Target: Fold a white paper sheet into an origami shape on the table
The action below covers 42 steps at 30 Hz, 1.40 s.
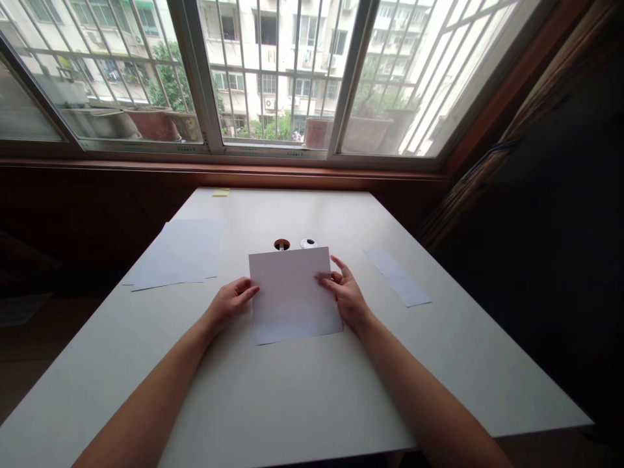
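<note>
A roughly square white sheet of paper (292,302) is held up at a tilt over the middle of the table. My left hand (231,300) pinches its left edge, thumb on the front and the other fingers partly hidden. At the right edge my right hand (347,294) grips the same sheet, with the thumb over the front and the index finger stretched upward off the paper. Whether the sheet's lower edge touches the table I cannot tell.
The white table (292,403) meets a barred window. Larger white sheets (180,250) lie at the left, a narrow paper strip (397,276) at the right. Behind the held sheet are a round hole (281,244) and a round white cover (309,244). A yellow sticky note (221,192) marks the far edge.
</note>
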Each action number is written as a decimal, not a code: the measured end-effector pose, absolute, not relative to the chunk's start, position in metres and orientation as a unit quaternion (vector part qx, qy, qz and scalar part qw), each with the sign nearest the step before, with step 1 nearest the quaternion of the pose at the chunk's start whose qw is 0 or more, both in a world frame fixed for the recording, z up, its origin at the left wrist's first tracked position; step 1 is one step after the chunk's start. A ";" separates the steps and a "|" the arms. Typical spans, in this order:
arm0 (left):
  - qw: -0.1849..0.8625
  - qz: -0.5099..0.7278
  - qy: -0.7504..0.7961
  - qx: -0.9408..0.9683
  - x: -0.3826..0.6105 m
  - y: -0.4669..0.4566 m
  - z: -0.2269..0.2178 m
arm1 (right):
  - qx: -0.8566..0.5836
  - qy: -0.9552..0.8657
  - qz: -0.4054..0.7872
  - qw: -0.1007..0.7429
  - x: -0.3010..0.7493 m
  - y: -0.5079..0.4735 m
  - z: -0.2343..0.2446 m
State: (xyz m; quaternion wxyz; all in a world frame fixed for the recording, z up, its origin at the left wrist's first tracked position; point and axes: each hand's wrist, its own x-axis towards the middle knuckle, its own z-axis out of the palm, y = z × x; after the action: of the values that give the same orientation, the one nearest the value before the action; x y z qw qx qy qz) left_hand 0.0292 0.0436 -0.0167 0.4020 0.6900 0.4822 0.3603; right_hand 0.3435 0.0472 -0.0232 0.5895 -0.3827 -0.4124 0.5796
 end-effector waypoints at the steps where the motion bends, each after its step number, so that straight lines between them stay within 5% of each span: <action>1: 0.417 0.367 0.476 0.681 0.030 0.043 -0.016 | -0.386 -0.416 0.575 0.590 0.344 0.047 -0.024; 10: 0.511 0.477 0.465 0.543 0.023 0.046 -0.015 | -0.407 -0.544 0.479 0.555 0.362 0.046 -0.025; 18: 0.544 0.445 0.455 0.547 0.023 0.045 -0.013 | -0.376 -0.691 0.395 0.474 0.363 0.037 -0.021; 30: 0.592 0.450 0.349 0.571 0.026 0.029 -0.005 | -0.380 -0.588 0.511 0.498 0.357 0.032 -0.005; 42: 0.503 0.373 0.375 0.684 0.018 0.037 -0.012 | -0.368 -0.596 0.578 0.419 0.355 0.030 -0.005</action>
State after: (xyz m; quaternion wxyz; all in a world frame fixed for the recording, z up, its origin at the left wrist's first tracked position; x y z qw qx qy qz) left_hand 0.0179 0.0366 -0.0118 0.5034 0.6836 0.3745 0.3729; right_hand 0.3553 0.0295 -0.0048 0.4186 -0.3681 -0.5958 0.5782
